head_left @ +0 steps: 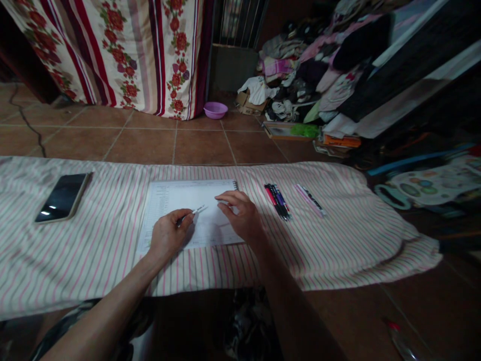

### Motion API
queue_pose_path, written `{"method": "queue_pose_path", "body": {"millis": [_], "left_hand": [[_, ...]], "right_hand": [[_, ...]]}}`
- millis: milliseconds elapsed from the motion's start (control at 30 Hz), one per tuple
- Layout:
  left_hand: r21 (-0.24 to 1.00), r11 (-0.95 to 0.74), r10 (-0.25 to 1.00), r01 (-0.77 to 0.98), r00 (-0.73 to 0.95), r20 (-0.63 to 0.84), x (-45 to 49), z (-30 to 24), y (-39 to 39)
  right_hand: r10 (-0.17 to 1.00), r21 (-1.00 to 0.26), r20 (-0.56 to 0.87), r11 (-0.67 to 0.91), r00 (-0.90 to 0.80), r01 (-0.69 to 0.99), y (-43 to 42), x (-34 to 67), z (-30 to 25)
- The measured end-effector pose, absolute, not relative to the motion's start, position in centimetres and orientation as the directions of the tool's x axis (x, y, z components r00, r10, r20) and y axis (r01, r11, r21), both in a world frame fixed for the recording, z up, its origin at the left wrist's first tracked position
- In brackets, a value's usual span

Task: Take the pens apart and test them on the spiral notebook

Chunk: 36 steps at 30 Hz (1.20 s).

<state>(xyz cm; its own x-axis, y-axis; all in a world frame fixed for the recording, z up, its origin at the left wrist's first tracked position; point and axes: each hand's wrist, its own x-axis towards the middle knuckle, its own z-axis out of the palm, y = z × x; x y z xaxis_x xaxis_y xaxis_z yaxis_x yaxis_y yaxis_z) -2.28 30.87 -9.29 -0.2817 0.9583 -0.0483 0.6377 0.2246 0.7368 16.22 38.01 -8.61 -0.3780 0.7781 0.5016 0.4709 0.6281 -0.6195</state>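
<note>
My left hand (169, 233) pinches a slim pen (198, 209) with a pale barrel, its thin end pointing right above the page. Part of the pen is hidden in my fingers. Over the right half of the spiral notebook (203, 235), my right hand (242, 215) hovers with thumb and forefinger slightly apart, and nothing clear shows between them. The white page has printed lines and small text along its left side. To the right of that hand lies a row of several pens (277, 202), black, red and purple. Two more pens (310, 200), pinkish and black-and-white, rest beyond them.
A striped cloth (338, 240) covers the low surface. A phone (63, 197) lies at its left. Beyond are the tiled floor (150, 143), a floral curtain (143, 60), a purple basin (215, 110) and heaped clothes (300, 70).
</note>
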Motion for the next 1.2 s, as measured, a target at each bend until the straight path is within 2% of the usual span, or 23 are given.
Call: {"method": "queue_pose_path", "body": {"millis": [133,300,933,1200], "left_hand": [[0.706,0.196,0.966,0.681,-0.258,-0.019,-1.9,-9.1,30.8],[0.699,0.177,0.973,0.693,-0.228,-0.02,-1.7,-9.2,30.7],[0.663,0.175,0.978,0.728,-0.204,-0.033,-1.5,-8.9,30.5],[0.648,0.171,0.981,0.742,-0.19,-0.041,-2.0,-8.9,30.4]], "right_hand": [[0.651,-0.45,0.559,0.758,-0.513,0.472,37.4,15.1,-8.6],[0.626,-0.375,0.534,0.778,-0.568,0.505,37.2,14.7,-8.8],[0.615,-0.361,0.494,0.788,-0.615,0.498,37.4,14.2,-9.4],[0.662,-0.399,0.514,0.748,-0.546,0.531,38.0,15.2,-9.6]]}}
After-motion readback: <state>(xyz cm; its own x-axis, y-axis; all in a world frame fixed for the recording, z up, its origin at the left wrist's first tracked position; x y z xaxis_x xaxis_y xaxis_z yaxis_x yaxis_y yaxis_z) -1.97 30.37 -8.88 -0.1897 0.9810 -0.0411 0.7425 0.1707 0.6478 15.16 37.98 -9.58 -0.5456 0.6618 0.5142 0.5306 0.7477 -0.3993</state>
